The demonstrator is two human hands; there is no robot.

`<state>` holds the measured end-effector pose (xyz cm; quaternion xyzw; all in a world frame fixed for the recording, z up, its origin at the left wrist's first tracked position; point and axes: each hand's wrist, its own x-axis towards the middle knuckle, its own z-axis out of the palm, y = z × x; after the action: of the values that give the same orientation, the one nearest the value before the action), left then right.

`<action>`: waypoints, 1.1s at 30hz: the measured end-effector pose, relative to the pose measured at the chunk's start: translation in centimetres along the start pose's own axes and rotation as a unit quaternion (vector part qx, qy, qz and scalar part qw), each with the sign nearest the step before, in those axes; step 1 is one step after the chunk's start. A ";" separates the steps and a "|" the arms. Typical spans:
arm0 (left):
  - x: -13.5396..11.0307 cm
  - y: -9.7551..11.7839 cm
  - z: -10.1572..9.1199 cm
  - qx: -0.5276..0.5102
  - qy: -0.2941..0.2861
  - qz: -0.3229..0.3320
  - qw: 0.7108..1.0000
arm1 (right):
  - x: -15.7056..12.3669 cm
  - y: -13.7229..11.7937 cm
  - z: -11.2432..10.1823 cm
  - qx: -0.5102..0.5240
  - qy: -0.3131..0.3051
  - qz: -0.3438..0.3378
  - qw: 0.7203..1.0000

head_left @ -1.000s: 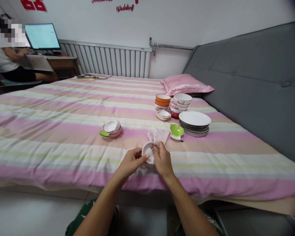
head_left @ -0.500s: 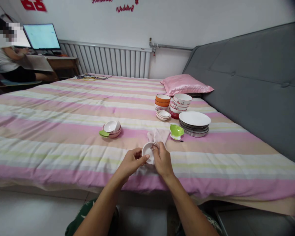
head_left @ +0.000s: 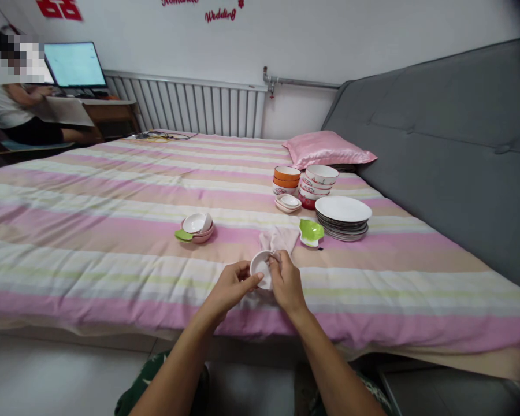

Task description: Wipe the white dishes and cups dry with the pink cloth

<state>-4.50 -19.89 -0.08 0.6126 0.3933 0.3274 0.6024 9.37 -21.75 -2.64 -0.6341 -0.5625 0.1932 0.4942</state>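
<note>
Pretty much nothing has moved since a second ago, both hands are parked in the same spot over the near edge of the bed (head_left: pixel 112 231). Only the person (head_left: pixel 8 110) sitting at the desk in the far left corner by the monitor (head_left: pixel 74 63) has shifted a tiny bit.

So: the left hand (head_left: pixel 234 286) is curled around the left side of a small white bowl (head_left: pixel 261 268), thumb on the rim, holding it tipped so the opening faces the camera. The right hand (head_left: pixel 286 283) is clamped on the bowl's right side, fingers bent over the rim. The bowl is up off the striped cover, held between the two hands, roughly in the middle of the view.

Just behind the bowl a pink cloth (head_left: pixel 281 238) lies crumpled on the bed. It runs down toward the right hand, but I can't tell if the fingers actually have hold of it.

Right beside the cloth is a green leaf dish (head_left: pixel 311 231), touching or nearly touching a stack of white plates (head_left: pixel 343 216). Behind those are orange bowls (head_left: pixel 286 179) and patterned bowls (head_left: pixel 320 182), with a couple of little pale dishes (head_left: pixel 288 202) in front. Off to the left, well apart, sits another little pile of small bowls (head_left: pixel 197 226). A pink pillow (head_left: pixel 327 149) lies near the grey headboard (head_left: pixel 437 156).
</note>
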 end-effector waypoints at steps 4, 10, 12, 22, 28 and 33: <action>0.0 0.1 0.0 -0.003 0.002 -0.001 1.000 | 0.0 0.0 0.0 -0.001 0.001 0.001 1.000; -0.1 0.3 0.1 -0.007 0.001 -0.003 1.000 | 0.0 0.0 0.0 -0.007 0.000 0.003 1.000; -0.1 0.3 0.1 -0.004 0.001 -0.005 1.000 | 0.0 0.0 -0.1 -0.007 -0.001 0.004 1.000; 0.0 0.0 0.0 0.006 -0.001 -0.002 1.000 | 0.0 -0.2 -0.1 -0.007 -0.006 0.013 1.000; 0.0 0.1 0.1 0.002 0.003 -0.005 1.000 | 0.0 0.1 0.0 0.002 -0.009 0.009 1.000; 0.0 -0.2 0.1 0.009 0.002 -0.003 1.000 | 0.0 0.1 0.0 0.006 -0.009 0.009 1.000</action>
<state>-4.44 -19.89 -0.26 0.6164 0.3992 0.3228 0.5971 9.41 -21.71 -2.73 -0.6344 -0.5604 0.2066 0.4907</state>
